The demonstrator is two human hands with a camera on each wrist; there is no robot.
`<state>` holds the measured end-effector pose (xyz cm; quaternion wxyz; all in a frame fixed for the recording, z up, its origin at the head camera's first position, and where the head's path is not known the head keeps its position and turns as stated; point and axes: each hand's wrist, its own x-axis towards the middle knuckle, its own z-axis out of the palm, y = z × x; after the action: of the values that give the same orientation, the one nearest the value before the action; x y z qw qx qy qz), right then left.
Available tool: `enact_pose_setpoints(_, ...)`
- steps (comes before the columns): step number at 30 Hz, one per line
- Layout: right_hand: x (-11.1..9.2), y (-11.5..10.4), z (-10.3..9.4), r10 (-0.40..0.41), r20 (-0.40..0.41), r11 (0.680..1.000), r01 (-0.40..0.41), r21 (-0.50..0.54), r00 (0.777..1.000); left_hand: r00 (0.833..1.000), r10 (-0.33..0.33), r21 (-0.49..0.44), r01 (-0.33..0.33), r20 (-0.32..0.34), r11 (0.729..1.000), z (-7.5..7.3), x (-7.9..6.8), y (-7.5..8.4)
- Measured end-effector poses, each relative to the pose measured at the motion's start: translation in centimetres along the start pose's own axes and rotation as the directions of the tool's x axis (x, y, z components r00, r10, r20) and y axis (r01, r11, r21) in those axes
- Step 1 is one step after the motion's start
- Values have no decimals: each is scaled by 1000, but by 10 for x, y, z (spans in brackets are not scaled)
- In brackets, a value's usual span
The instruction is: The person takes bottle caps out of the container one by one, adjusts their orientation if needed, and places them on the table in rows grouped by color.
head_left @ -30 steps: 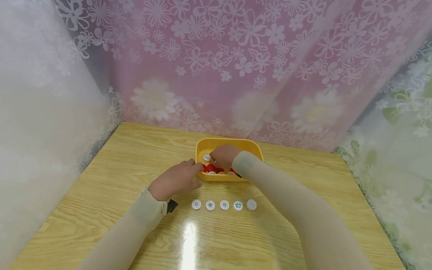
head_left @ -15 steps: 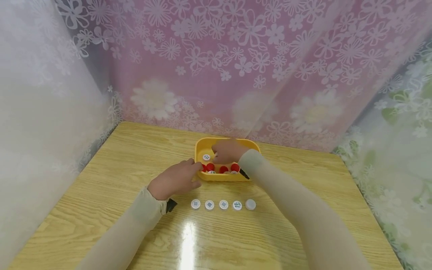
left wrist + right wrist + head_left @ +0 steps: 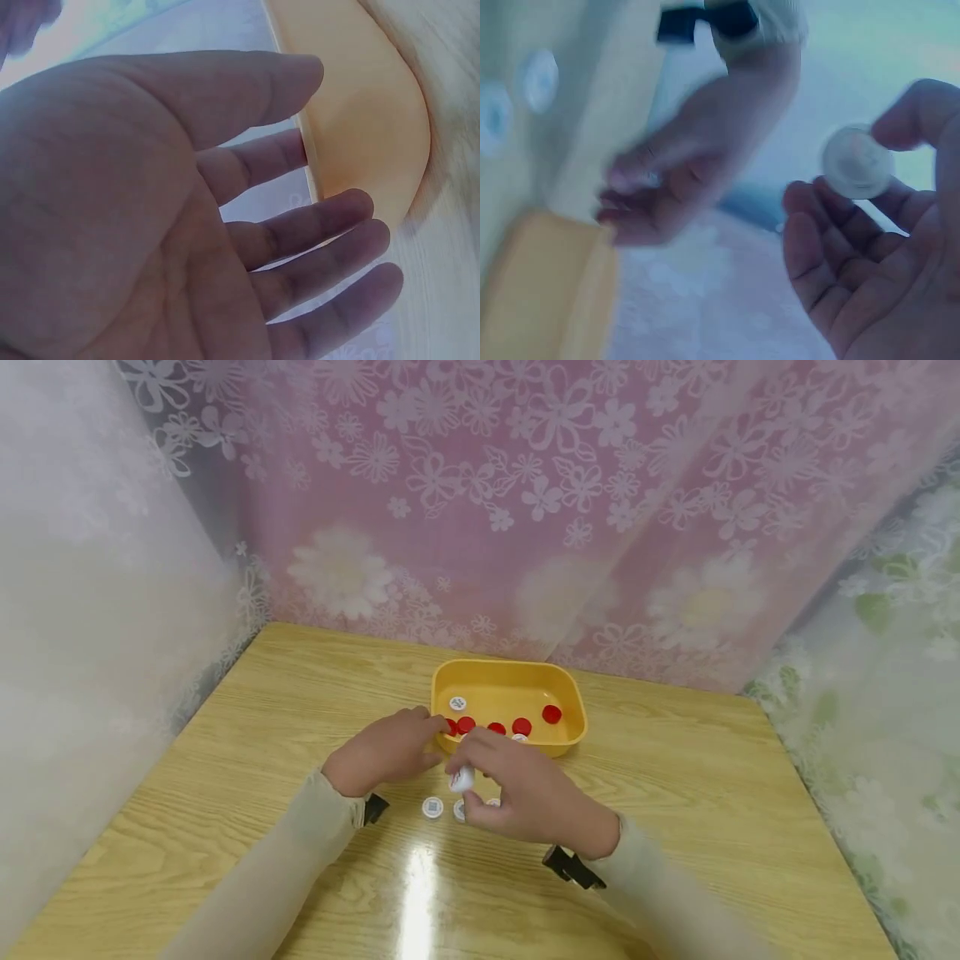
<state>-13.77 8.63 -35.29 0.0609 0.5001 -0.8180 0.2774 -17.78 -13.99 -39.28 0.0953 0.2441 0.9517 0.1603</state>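
My right hand [image 3: 528,789] pinches a white round disc [image 3: 462,779] between thumb and fingers, just in front of the yellow bin [image 3: 510,662]. Close up in the right wrist view, the disc [image 3: 857,161] shows a pale, raised edge. My left hand [image 3: 386,752] rests at the bin's front left corner. In the left wrist view its fingers are nearly straight, the index finger [image 3: 262,157] reaching past the rim and the thumb outside. On the table below, a printed white disc [image 3: 432,808] shows fully; others in its row are partly or wholly hidden by my right hand.
Inside the bin lie several red discs, one red disc [image 3: 552,714] apart at the right, and a white disc [image 3: 457,703] at the left. A pink flowered curtain [image 3: 480,527] hangs behind the wooden table [image 3: 675,760], with pale curtains at both sides.
My right hand has come out of the bin toward me, now with a white disc, and covers part of the row. My left hand stays at the bin's corner.
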Motion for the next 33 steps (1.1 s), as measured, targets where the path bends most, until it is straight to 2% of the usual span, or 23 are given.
enact_pose_setpoints(3,-16,-2,24,76,68,997,-77,13,995,1000,11,19,-11,-2,1000,-2,2,-2)
enact_pose_setpoints(6,-21,1,53,136,178,991,-136,-16,974,1000,6,25,-7,9,1000,-3,2,-5)
enact_pose_setpoints(8,-22,3,68,145,237,989,-137,-53,961,1000,8,26,-8,18,1000,-3,1,-5)
enact_pose_setpoints(11,-23,4,81,135,275,989,-112,-98,952,1000,13,28,-14,26,1000,-4,2,-5)
enact_pose_setpoints(19,-31,8,85,154,283,984,-121,-131,947,999,6,18,-7,44,1000,-2,2,-4)
enact_pose_setpoints(29,-31,10,90,164,314,975,-105,-196,935,1000,20,20,-20,16,1000,-3,1,-5)
enact_pose_setpoints(33,-31,9,89,161,308,974,-101,-203,938,999,26,29,-26,21,999,-3,2,-5)
